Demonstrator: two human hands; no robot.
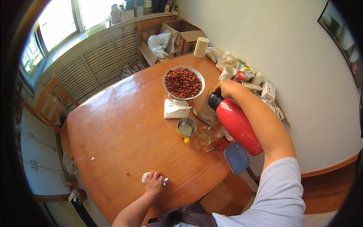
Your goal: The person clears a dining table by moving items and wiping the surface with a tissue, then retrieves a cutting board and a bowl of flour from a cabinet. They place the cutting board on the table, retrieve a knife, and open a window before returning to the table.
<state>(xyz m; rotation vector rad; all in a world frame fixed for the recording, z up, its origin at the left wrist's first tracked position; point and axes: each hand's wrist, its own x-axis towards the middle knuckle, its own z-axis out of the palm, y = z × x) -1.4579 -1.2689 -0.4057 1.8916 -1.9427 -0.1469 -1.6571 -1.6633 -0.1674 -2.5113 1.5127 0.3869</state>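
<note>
My right hand grips the black top of a red thermos flask, which is tilted over the table's right side. Beside the flask's neck is a glass pitcher, partly hidden; whether liquid flows cannot be told. My left hand rests on the wooden table near its front edge, closed over a crumpled white tissue or wipe. A yellow mug with a steel inside stands left of several glass cups. Behind them are a folded stack of paper and a bowl of reddish-brown nuts.
Red-handled scissors and a blue plastic lid lie at the right edge. A white mug, a red-lidded jar and packets line the wall. Small scraps dot the left side. A beige cylinder stands at the far corner.
</note>
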